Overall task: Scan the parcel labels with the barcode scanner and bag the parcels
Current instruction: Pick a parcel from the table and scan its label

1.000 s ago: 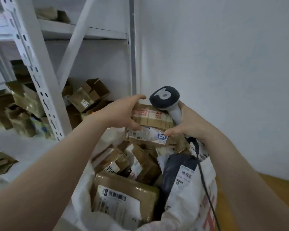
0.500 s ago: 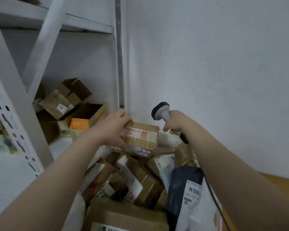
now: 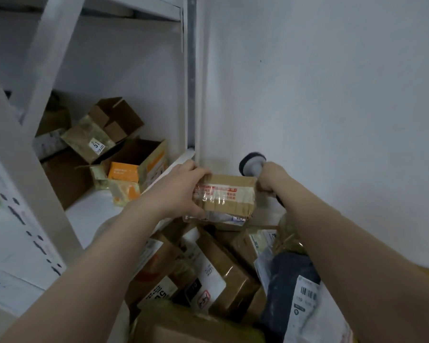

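1. A white metal shelf (image 3: 84, 214) at the left carried open cardboard boxes along its back edge. One tilted box (image 3: 94, 142) bore a "51" sticker. An orange carton (image 3: 123, 172) sat in an open box near the shelf's right edge.
2. A pale sack (image 3: 104, 225) stood below and to the right of the shelf, just beside its front right corner. Parcels filled it: a brown box with a long white label (image 3: 216, 271) in the middle, another brown box (image 3: 183, 328) at the near edge, and a dark blue mailer (image 3: 290, 273) with a barcode label at the right.
3. The left hand (image 3: 181, 191) grasped the left end of a taped brown parcel (image 3: 224, 196), fingers over the top and thumb beneath. The parcel was held above the sack's contents. Its white label faced downward and showed only in part.
4. The right hand (image 3: 270, 179) was clenched round the handle of the barcode scanner (image 3: 253, 164), with its knuckles against the parcel's right end. The scanner's dark head stood just above the parcel's top right corner.
5. Half a second earlier a gap had separated the right hand from the parcel; here they met. A second earlier the scanner's head had faced the viewer, and far more of the label had shown.
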